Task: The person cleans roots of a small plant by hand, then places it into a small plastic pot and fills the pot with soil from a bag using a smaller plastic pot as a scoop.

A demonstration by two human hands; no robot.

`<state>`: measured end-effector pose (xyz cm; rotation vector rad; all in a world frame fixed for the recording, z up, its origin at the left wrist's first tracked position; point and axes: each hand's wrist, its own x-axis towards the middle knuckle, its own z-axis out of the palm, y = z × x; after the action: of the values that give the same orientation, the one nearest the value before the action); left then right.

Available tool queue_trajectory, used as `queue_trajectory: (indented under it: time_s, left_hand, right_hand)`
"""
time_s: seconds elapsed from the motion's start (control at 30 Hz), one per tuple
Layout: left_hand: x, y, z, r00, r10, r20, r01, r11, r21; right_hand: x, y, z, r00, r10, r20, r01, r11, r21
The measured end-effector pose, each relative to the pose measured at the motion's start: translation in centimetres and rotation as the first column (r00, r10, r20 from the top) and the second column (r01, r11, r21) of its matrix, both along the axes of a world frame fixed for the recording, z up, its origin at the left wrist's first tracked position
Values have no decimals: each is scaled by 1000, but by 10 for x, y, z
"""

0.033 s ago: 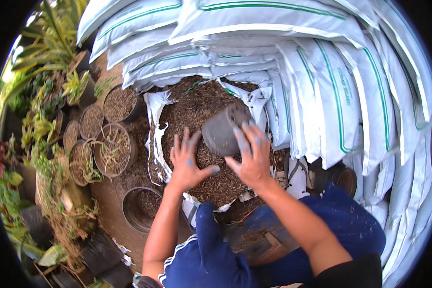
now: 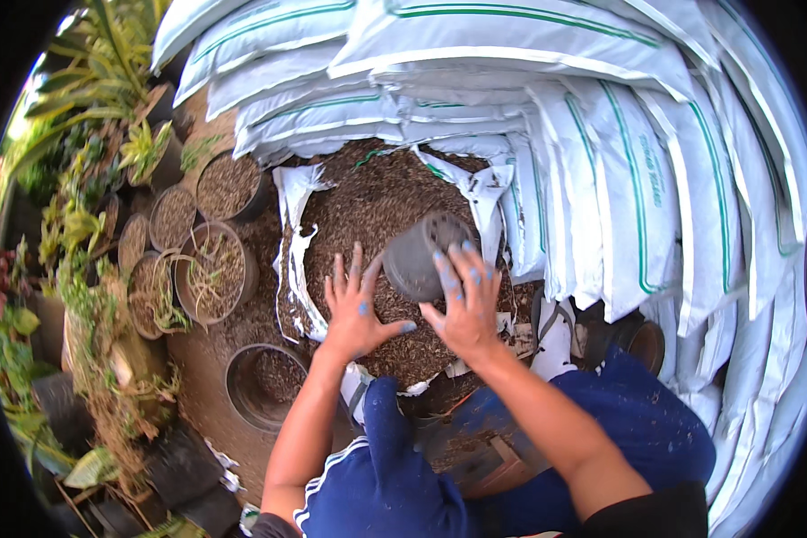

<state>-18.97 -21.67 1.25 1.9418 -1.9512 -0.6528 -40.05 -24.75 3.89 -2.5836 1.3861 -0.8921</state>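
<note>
A dark grey plastic plant pot [image 2: 411,265] leans at a tilt over loose brown potting mix [image 2: 345,211] in a torn-open white sack [image 2: 293,190]. My right hand [image 2: 468,305] has its fingers laid against the pot's right side, with the thumb by its lower edge. Whether the pot's brownish round end is its mouth or its base I cannot tell. On the other side, my left hand [image 2: 359,314] is spread palm down over the mix, its index fingertip close to the pot's left side. Bluish-grey smudges mark the fingers of both hands.
Stacked white sacks with green stripes [image 2: 628,179] wall in the far side and the right. Several soil-filled pots [image 2: 227,186] stand to the left, beside leafy plants [image 2: 72,233]. A black pot [image 2: 258,387] with some soil sits near my left forearm.
The pot has come slightly nearer to me and looks less blurred. My left hand has shifted a little, its index finger now closer to the pot. My right hand stays at the pot's side.
</note>
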Motion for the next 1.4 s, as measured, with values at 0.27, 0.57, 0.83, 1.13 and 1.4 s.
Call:
queue_trajectory:
  time_s: [0.27, 0.57, 0.83, 1.13, 1.4]
  left_hand:
    - [-3, -29, -22, 995, 95, -35, -96, 995, -33]
    - [20, -100, -53, 986, 80, 146, -88, 995, 46]
    - [17, -46, 20, 993, 117, -15, -110, 964, 242]
    - [1, -45, 3, 952, 124, -281, -71, 979, 191]
    - [-4, -24, 120, 953, -141, 267, 65, 959, 275]
  right_hand:
    - [38, -50, -34, 991, -136, 13, 133, 982, 138]
    - [45, -153, 41, 968, -8, -250, 131, 870, 476]
    - [4, -141, 34, 913, -297, -280, 382, 863, 330]
    - [22, -75, -8, 873, -434, -223, 480, 683, 550]
    - [-18, -83, 112, 999, -32, -37, 44, 929, 369]
